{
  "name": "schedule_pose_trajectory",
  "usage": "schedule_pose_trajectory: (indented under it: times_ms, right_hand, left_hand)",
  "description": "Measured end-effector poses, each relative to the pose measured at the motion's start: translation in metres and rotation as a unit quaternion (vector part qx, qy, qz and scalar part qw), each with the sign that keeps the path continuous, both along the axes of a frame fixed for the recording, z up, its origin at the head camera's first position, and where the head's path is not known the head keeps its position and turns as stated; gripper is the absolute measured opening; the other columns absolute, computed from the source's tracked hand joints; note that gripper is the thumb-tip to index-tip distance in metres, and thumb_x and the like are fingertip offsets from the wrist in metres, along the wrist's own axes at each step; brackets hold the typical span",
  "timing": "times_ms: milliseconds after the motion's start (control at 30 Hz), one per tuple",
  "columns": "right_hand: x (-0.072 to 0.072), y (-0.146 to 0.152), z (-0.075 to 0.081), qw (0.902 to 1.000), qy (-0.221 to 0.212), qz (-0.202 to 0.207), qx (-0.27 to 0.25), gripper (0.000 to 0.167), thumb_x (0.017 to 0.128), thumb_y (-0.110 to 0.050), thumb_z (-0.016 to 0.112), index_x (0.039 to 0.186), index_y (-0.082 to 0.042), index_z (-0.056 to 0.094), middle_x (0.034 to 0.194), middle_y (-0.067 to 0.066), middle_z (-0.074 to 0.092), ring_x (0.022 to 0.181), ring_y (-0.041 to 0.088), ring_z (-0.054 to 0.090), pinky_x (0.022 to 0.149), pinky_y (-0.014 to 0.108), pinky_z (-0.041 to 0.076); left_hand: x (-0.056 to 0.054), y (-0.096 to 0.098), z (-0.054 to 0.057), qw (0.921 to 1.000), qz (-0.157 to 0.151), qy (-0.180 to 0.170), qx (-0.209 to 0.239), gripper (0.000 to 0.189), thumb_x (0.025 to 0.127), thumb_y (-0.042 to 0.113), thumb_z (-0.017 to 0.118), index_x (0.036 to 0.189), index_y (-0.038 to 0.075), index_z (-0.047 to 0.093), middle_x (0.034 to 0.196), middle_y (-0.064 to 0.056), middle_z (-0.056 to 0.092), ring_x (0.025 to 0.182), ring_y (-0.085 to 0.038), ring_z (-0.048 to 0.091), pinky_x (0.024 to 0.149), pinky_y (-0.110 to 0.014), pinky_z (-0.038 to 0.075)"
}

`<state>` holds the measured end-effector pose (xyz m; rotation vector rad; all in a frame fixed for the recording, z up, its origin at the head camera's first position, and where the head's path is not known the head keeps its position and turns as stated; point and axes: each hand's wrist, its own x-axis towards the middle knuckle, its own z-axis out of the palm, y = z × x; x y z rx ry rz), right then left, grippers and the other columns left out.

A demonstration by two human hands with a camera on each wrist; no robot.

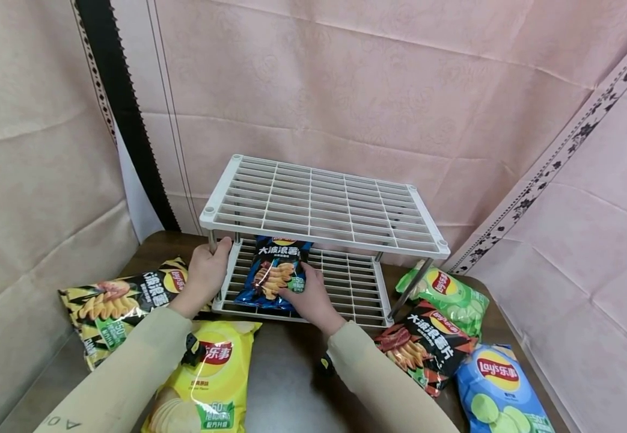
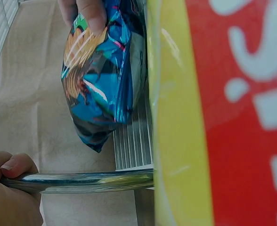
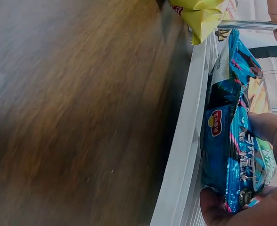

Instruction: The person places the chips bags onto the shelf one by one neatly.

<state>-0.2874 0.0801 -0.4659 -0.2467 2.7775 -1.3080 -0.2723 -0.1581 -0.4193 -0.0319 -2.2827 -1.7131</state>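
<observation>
A white two-tier rack [image 1: 318, 239] with slatted shelves stands on the table. My left hand [image 1: 207, 273] grips its front left metal post [image 2: 91, 182], fingers wrapped around it just under the top shelf. On the lower shelf, toward the left, lies a blue and black bag of potato chips [image 1: 275, 270], tilted toward me in the head view. My right hand [image 1: 313, 297] holds this bag by its right side, with thumb and fingers on its lower edge and front in the right wrist view. The bag's top end is partly hidden beneath the upper shelf.
Left of the rack lie a black and yellow chip bag [image 1: 124, 300] and, nearer me, a yellow chip bag [image 1: 210, 385]. To the right are green [image 1: 459, 297], black and red [image 1: 427, 346] and blue [image 1: 502, 391] chip bags. Pink curtains [image 1: 345, 90] hang behind.
</observation>
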Motion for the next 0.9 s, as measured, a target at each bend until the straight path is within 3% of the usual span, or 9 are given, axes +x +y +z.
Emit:
schedule_pose_trajectory:
  times_ms: [367, 600, 900]
  right_hand:
    - [0.0, -0.023, -0.005, 0.9994, 0.003, 0.031, 0.016, 0.086, 0.088, -0.046, 0.069, 0.152, -0.012, 0.024, 0.146, 0.018, 0.03, 0.128, 0.032, 0.043, 0.1, 0.046, 0.041]
    - [0.004, -0.026, -0.005, 0.9993, 0.003, 0.032, 0.018, 0.085, 0.088, -0.045, 0.069, 0.152, -0.013, 0.024, 0.144, 0.017, 0.033, 0.126, 0.03, 0.044, 0.099, 0.046, 0.042]
    - [0.026, -0.005, 0.01, 0.9979, 0.01, 0.059, 0.023, 0.088, 0.086, -0.044, 0.071, 0.153, -0.012, 0.023, 0.15, 0.015, 0.03, 0.13, 0.029, 0.041, 0.101, 0.047, 0.04]
  left_hand:
    - [-0.002, 0.001, -0.005, 0.9995, -0.018, -0.011, 0.023, 0.064, 0.1, 0.055, 0.037, 0.054, 0.01, 0.032, 0.043, 0.001, 0.031, 0.032, -0.015, 0.024, 0.031, -0.034, 0.021]
    - [-0.001, 0.002, -0.004, 0.9999, -0.011, -0.008, 0.009, 0.065, 0.1, 0.057, 0.036, 0.054, 0.01, 0.034, 0.043, 0.001, 0.032, 0.032, -0.016, 0.026, 0.031, -0.033, 0.021]
    - [0.001, 0.0, 0.0, 0.9999, -0.011, -0.001, 0.007, 0.067, 0.098, 0.06, 0.035, 0.053, 0.01, 0.034, 0.043, -0.001, 0.033, 0.032, -0.017, 0.027, 0.031, -0.034, 0.022]
